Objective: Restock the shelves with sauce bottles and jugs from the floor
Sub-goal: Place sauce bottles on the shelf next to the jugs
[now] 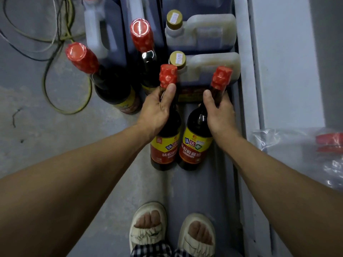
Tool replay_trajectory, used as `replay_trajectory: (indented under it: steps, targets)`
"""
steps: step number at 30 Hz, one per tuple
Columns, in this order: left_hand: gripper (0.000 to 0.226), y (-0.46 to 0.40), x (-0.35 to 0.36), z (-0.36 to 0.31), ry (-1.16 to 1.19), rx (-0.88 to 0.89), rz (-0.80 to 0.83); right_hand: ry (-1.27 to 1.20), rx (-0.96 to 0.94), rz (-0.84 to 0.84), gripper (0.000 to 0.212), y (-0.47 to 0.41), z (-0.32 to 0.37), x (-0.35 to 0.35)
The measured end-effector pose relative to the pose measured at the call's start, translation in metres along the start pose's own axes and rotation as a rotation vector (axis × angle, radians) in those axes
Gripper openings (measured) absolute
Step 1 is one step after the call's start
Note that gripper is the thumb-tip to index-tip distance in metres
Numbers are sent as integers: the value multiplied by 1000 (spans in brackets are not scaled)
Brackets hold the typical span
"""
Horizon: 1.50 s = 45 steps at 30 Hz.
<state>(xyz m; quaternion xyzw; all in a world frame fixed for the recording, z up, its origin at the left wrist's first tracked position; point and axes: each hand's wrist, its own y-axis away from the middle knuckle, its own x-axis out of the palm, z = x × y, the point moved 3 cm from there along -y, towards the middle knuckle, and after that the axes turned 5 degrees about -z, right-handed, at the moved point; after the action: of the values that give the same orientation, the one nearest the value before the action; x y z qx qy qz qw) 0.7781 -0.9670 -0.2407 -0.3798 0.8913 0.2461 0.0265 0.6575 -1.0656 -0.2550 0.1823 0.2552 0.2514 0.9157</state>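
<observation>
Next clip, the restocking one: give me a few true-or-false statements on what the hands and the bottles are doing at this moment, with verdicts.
1. Each hand grips its own bottle by the neck. True: left hand on the left bottle, right hand on the right bottle.
2. The held bottles have gold caps. False: their caps are red; the gold caps are on the jugs.
3. Two more red-capped bottles stand to the left of the held ones. True.
4. The left hand is free. False: it holds a bottle.
</observation>
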Motion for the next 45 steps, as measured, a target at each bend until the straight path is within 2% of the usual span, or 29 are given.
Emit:
replay_trajectory:
  steps: [2, 5, 8, 12, 16, 20, 23, 25, 28, 30, 34, 39, 45]
  targets:
    - [26, 4, -4, -5, 4, 0, -18, -4, 1, 9, 24, 5, 3, 1]
    - [36, 15, -18, -21, 22, 1, -42, -36, 30, -9, 46, 19, 20, -3]
    - [47, 33, -37, -51, 31, 13, -57, -45, 41, -23, 56, 36, 54, -14]
    - [58, 61, -66, -109, 25, 63, -47, -28, -4, -8, 48, 66, 118, -32]
    - [57, 95, -93, -188, 54, 108, -43, -37, -76, 13, 46, 105, 197, -52]
    - [48, 126, -121, -273, 31, 174, -104, -74, -157, 24, 36, 146, 280, -79]
    - [56, 153, -143, -338, 18, 221, -148, -45, -214, 37, 41, 178, 341, -105]
    - [51, 173, -159, -378, -32, 250, -214, -29, -275, 46, 40, 203, 382, -124]
    - [68, 204, -178, -435, -59, 271, -266, 21, -384, 39, 30, 244, 439, -152]
    - [74, 226, -190, -469, -42, 268, -291, 37, -423, 20, 30, 270, 471, -170]
    - [59, 277, -203, -533, -54, 286, -347, 38, -470, -3, 50, 319, 519, -206]
    - [50, 330, -208, -595, -38, 279, -416, 119, -538, -74, 24, 379, 556, -254]
    - [46, 364, -196, -647, -5, 301, -344, 173, -574, -197, 28, 427, 578, -296]
